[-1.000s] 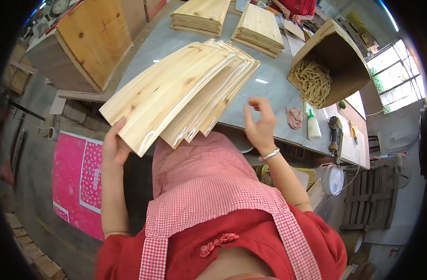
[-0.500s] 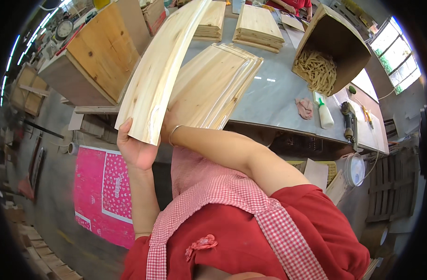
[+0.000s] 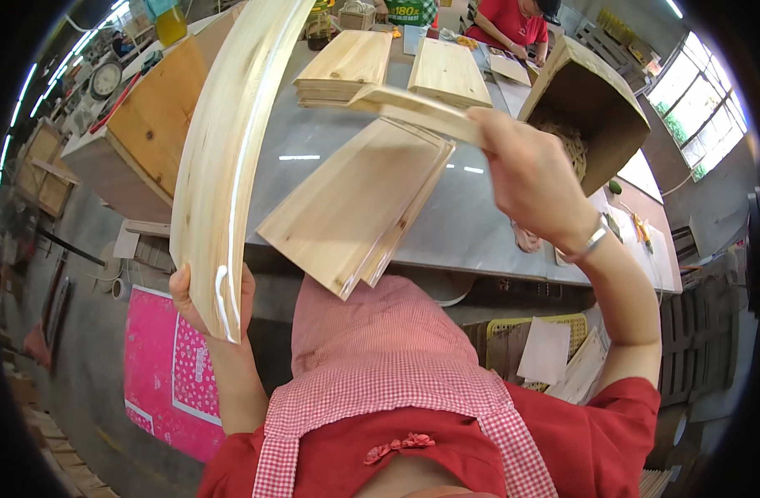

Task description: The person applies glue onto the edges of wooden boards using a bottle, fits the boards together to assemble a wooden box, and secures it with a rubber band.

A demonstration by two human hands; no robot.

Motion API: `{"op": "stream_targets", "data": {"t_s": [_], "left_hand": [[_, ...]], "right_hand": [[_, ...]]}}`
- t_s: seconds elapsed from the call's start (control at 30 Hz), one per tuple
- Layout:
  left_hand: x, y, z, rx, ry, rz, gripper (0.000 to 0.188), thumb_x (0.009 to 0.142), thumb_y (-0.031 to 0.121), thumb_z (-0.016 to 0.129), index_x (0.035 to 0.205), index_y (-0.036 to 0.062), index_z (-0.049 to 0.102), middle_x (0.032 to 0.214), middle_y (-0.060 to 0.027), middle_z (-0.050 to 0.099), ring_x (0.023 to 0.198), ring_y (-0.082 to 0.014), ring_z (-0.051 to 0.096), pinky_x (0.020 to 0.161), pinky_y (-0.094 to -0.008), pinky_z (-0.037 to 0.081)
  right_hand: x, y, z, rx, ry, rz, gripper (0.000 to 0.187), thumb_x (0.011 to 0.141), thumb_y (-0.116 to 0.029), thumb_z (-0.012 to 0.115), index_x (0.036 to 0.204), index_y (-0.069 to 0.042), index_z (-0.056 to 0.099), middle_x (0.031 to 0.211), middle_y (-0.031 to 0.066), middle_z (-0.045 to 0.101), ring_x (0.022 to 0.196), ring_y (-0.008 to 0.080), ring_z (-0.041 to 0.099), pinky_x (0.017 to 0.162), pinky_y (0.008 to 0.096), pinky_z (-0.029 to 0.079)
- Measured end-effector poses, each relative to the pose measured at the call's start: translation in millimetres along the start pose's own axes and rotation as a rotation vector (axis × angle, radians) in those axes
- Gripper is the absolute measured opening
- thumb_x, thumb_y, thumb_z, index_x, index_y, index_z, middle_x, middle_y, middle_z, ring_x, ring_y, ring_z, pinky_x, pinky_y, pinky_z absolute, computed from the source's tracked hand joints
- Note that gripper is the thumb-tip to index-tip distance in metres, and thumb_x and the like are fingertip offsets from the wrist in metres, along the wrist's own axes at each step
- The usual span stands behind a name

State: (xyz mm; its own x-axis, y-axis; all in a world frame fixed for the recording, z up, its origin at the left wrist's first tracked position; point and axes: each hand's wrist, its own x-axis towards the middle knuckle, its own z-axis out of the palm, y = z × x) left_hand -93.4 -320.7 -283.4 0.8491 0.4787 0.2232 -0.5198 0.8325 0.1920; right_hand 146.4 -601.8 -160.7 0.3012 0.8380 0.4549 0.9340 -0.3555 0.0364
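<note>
My left hand [image 3: 187, 296] grips the lower end of a long pale wooden board [image 3: 214, 158], which stands steeply tilted up past the top of the picture. A glossy whitish streak, like wet glue, runs along its right edge and thickens near the bottom. Raised over the table's right half, my right hand [image 3: 529, 178] is closed on one end of a narrow wooden strip [image 3: 421, 114]; the strip is a little blurred and points left. Below it, several overlapping wooden boards [image 3: 347, 207] lie on the grey table [image 3: 314, 170], jutting over its near edge.
Two stacks of boards, one left [image 3: 347, 62] and one right [image 3: 449, 70], stand farther back. A cardboard box [image 3: 591, 108] lies on its side at the right. A wooden cabinet [image 3: 139, 149] stands at the left. Across the table a person in red [image 3: 513, 29] works.
My right hand has come from beside the left hand to the upper right, now holding the strip. The left hand's board has moved left and down, uncovering more of the table.
</note>
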Motion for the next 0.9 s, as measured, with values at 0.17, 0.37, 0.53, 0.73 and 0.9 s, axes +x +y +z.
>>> {"op": "stream_targets", "data": {"t_s": [0.17, 0.37, 0.53, 0.73, 0.9], "left_hand": [[23.2, -6.4, -4.8, 0.022, -0.071, -0.051, 0.033, 0.085, 0.009, 0.061, 0.115, -0.0027, 0.055, 0.097, -0.0078, 0.054, 0.079, -0.015, 0.049, 0.065, -0.0263, 0.043], [31.5, -26.0, -7.1, 0.286, 0.229, 0.109, 0.046, 0.084, 0.02, 0.063, 0.122, -0.0039, 0.054, 0.105, -0.0125, 0.066, 0.087, -0.0229, 0.066, 0.075, -0.0326, 0.055], [27.2, -3.4, -46.4, 0.276, 0.217, 0.023, 0.077, 0.079, 0.03, 0.063, 0.143, -0.0018, 0.034, 0.132, -0.0226, 0.054, 0.116, -0.0353, 0.058, 0.097, -0.0472, 0.051], [28.4, 9.6, -58.3, 0.35, 0.272, 0.052, 0.077, 0.079, 0.029, 0.063, 0.143, -0.0026, 0.033, 0.133, -0.0227, 0.053, 0.116, -0.0364, 0.058, 0.098, -0.0484, 0.05], [28.1, -5.1, -35.7, 0.368, 0.39, 0.224, 0.052, 0.086, 0.025, 0.062, 0.129, -0.0022, 0.051, 0.112, -0.0154, 0.066, 0.089, -0.0263, 0.068, 0.073, -0.039, 0.058]], "right_hand": [[21.5, 86.6, 39.6, -0.192, 0.345, 0.095, 0.037, 0.082, 0.003, 0.053, 0.119, -0.001, 0.055, 0.112, 0.0198, 0.066, 0.099, 0.0369, 0.065, 0.083, 0.0427, 0.053], [46.6, 238.6, 170.1, -0.311, 0.419, 0.169, 0.041, 0.082, 0.005, 0.052, 0.122, -0.002, 0.054, 0.124, 0.0176, 0.062, 0.116, 0.0319, 0.059, 0.097, 0.0394, 0.049], [18.0, 280.2, 249.3, -0.395, 0.132, 0.286, 0.045, 0.081, 0.006, 0.054, 0.125, -0.002, 0.053, 0.132, 0.0167, 0.057, 0.125, 0.0329, 0.053, 0.103, 0.0392, 0.044], [27.0, 215.4, 252.1, -0.368, -0.161, 0.535, 0.048, 0.077, -0.01, 0.068, 0.12, 0.004, 0.052, 0.129, 0.0215, 0.055, 0.121, 0.0328, 0.054, 0.099, 0.0403, 0.044], [28.3, -21.8, 256.0, 0.176, -0.211, 0.111, 0.087, 0.088, -0.052, 0.061, 0.138, 0.014, 0.036, 0.143, 0.0349, 0.038, 0.137, 0.0449, 0.035, 0.116, 0.0505, 0.023]]}}
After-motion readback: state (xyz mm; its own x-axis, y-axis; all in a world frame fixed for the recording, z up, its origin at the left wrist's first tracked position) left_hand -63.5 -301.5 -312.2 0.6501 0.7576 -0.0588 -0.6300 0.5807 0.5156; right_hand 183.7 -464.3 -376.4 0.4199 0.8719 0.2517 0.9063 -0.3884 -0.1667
